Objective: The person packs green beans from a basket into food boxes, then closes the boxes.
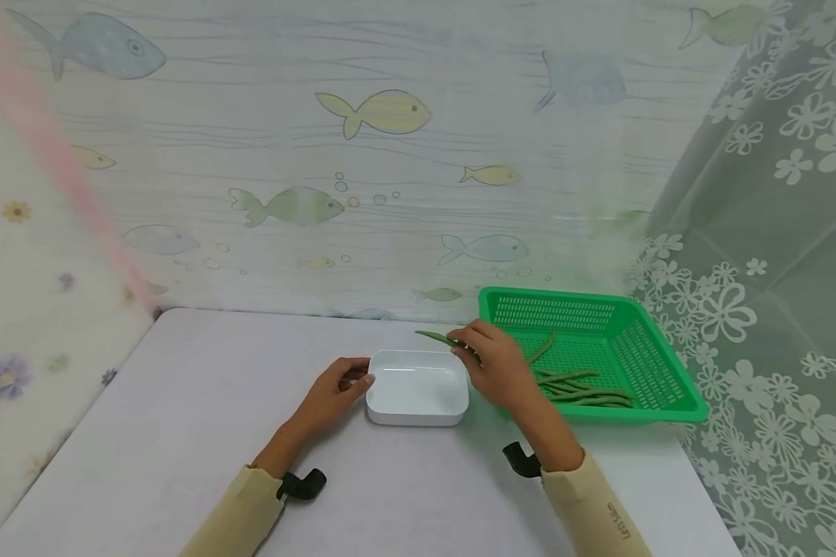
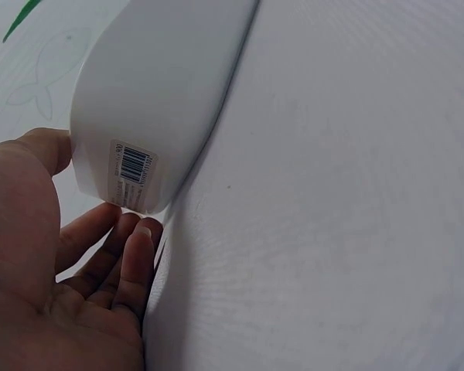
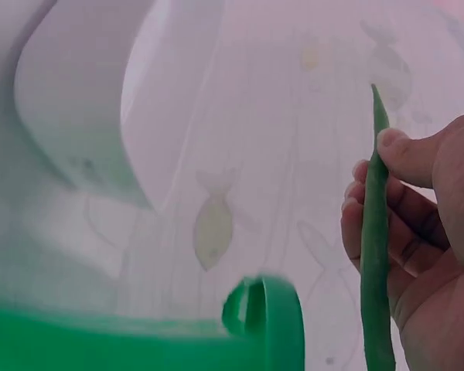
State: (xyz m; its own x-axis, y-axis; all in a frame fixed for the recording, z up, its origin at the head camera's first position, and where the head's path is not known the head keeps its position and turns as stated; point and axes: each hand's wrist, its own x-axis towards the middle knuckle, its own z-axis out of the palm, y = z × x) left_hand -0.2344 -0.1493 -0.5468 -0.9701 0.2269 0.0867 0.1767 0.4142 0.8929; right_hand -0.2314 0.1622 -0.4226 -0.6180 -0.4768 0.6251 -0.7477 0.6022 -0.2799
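My right hand pinches a green bean between thumb and fingers, its thin tip pointing left past the fingertips. It is above the gap between a white dish and a green basket. The white rectangular dish stands on the table, with nothing lying in it. At the dish's left end is my left hand, its thumb and fingertips touching the end wall. A barcode label shows on that wall. Several green beans lie in the green basket on the right.
A white cloth covers the table. Behind it hangs a fish-print curtain. Flower-patterned sheer fabric borders the right side, close to the basket. The basket's raised rim lies near my right hand.
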